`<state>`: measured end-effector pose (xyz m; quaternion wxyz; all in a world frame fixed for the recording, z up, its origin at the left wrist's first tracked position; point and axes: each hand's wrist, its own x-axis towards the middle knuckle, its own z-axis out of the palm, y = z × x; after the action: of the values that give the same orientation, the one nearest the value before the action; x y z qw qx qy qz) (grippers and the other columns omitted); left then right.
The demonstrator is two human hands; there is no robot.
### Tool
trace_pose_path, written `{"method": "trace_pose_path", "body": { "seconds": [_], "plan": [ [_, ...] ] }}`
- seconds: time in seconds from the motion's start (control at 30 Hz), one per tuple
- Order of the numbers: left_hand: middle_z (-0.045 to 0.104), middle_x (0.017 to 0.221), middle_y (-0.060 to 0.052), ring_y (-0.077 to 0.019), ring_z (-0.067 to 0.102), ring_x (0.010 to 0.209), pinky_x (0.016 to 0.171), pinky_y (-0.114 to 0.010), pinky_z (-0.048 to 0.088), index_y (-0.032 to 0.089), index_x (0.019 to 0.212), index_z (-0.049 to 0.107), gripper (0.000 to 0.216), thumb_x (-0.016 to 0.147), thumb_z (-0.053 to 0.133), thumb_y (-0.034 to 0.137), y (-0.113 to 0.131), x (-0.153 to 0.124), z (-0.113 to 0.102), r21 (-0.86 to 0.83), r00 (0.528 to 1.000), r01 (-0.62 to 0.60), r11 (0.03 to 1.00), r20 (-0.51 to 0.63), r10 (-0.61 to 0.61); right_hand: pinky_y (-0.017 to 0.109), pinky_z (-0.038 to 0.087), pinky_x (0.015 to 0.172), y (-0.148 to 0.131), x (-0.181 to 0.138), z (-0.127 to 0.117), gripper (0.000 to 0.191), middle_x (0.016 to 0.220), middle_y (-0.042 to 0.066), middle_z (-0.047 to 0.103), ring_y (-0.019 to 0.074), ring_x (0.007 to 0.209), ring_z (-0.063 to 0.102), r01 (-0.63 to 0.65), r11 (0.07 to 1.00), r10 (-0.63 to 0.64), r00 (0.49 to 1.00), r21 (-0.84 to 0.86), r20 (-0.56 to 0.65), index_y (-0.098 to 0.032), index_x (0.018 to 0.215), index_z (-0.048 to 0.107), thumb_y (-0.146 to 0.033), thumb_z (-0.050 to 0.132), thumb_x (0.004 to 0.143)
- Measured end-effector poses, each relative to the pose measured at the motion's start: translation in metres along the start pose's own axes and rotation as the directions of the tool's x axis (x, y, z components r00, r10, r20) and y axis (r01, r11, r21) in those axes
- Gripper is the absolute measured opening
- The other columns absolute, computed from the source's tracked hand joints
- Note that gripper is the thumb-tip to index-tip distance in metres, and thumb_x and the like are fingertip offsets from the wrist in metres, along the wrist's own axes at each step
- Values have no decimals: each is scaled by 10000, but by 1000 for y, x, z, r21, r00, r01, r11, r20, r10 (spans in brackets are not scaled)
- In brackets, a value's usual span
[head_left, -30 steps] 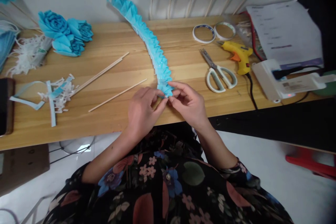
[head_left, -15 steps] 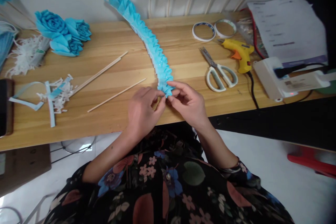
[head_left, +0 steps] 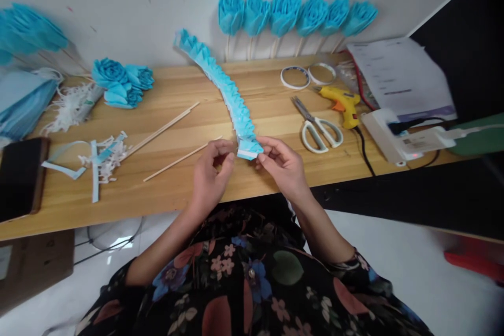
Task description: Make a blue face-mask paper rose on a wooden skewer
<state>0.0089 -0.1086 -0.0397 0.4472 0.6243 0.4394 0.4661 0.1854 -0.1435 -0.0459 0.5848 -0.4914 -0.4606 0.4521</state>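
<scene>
A long strip of folded blue material [head_left: 228,92] with a zigzag edge runs from the wall down to the front of the table. My right hand [head_left: 281,165] pinches its near end at the right side, thumb and fingers closed on the edge. A white band shows along that near end. Just left of it, my left hand [head_left: 212,170] has its thumb and curled fingers apart, with nothing visible between them. A thin wooden stick [head_left: 181,158] lies beside the left hand, partly behind its fingers.
White-handled scissors [head_left: 321,131], a yellow glue gun [head_left: 342,104], tape rolls [head_left: 295,77] and a power strip [head_left: 388,136] lie to the right. Blue fabric flowers [head_left: 285,10] on sticks lean against the wall. More flowers [head_left: 118,81], white scraps [head_left: 108,160] and a phone [head_left: 21,178] are left.
My left hand has let go of the strip's near end and moved slightly left. That end now shows its white band. The view has tilted up, showing more of the wall.
</scene>
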Motion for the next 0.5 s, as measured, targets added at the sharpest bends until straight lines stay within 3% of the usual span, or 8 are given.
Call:
{"method": "trace_pose_path", "body": {
  "seconds": [0.23,0.37,0.5],
  "plan": [
    [571,743,22,-127,553,694,675,-246,429,193,1079,589,150,940,541,221,0,0,-3,-53,1000,-4,999,-26,3,282,528,693,4,-1,2,325,820,-9,611,122,711,601,-16,995,20,999,-103,38,-234,1207,699,-276,660,886],
    [559,729,20,-132,541,688,687,-253,435,194,945,586,71,921,529,229,1,3,-3,-117,998,-34,993,-64,27,281,497,689,5,-1,3,339,812,-3,596,130,706,583,-10,987,19,998,-162,52,-228,1216,698,-290,636,888],
    [591,707,11,-141,540,672,664,-254,427,192,801,614,117,860,533,252,0,2,-6,-12,996,11,1000,-92,-12,287,484,673,7,2,3,348,822,7,597,133,689,572,18,979,-2,997,-201,77,-214,1221,694,-309,619,894]
  ]
}}
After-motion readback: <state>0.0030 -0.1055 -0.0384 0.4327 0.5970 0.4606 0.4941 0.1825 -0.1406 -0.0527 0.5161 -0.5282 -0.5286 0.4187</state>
